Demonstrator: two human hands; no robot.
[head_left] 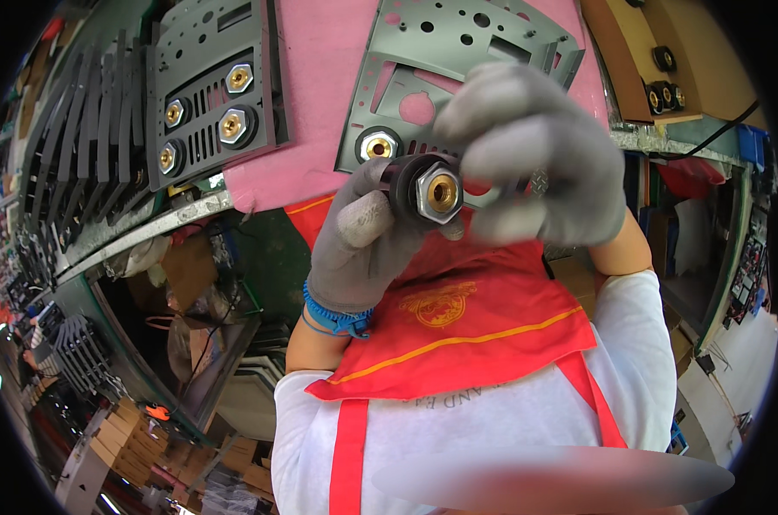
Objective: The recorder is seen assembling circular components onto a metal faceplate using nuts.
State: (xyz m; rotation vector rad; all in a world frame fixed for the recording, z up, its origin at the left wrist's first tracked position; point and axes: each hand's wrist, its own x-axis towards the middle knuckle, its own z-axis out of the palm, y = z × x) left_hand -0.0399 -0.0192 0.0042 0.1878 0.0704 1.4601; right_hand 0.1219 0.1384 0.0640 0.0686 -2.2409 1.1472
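Note:
My left hand (355,245), in a grey glove, is closed around a round black fitting (436,193) with a silver hex nut and a threaded brass centre. Its nut end faces up toward me. Just right of the fitting, my grey-gloved right hand (543,163) is smeared by motion. Its fingers look bent, but whether they grip anything does not show. Beyond both hands lies a grey metal panel (432,43) with round holes and slots, partly hidden by my right hand. One similar fitting (378,146) sits in this panel, beside my left fingertips.
A second grey panel (179,51) with several fittings lies at left on the pink-covered bench (316,103). Farther left, several dark panels (88,146) stand in a row. A cardboard box (612,43) at the far right holds black fittings. A black cable (724,133) hangs nearby.

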